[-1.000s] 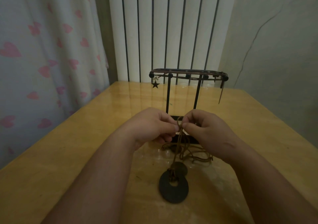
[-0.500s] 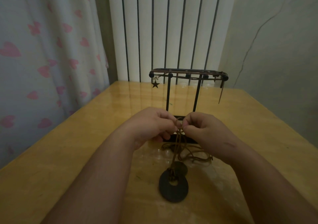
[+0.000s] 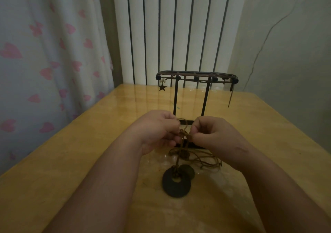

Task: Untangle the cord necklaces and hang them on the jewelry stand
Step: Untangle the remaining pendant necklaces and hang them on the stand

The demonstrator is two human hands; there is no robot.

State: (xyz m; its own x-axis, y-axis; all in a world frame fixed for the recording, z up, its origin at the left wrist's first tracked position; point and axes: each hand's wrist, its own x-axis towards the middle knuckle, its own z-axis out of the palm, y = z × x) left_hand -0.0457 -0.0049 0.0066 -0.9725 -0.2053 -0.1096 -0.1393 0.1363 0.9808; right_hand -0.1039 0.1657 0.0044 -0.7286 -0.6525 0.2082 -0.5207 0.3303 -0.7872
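Note:
A tangle of brown cord necklaces [image 3: 194, 156] lies on the wooden table [image 3: 71, 161], in front of the black jewelry stand [image 3: 197, 76]. My left hand [image 3: 157, 130] and my right hand [image 3: 213, 136] pinch the knotted cords [image 3: 184, 134] between them, lifted above the table. From the knot cords run down to a large dark ring pendant [image 3: 176, 183] and a smaller dark disc [image 3: 187, 172] resting on the table. A star pendant [image 3: 162, 87] hangs from the stand's left end and a thin spike pendant [image 3: 231, 96] from its right end.
The stand's base is partly hidden behind my hands. A white ribbed radiator [image 3: 175, 32] stands behind the table. A curtain with pink hearts [image 3: 44, 62] hangs at the left, a grey wall [image 3: 286, 53] at the right.
My hands have drawn slightly apart at the knot, and the fingers have shifted their pinch on the cords. The pendants stay on the table.

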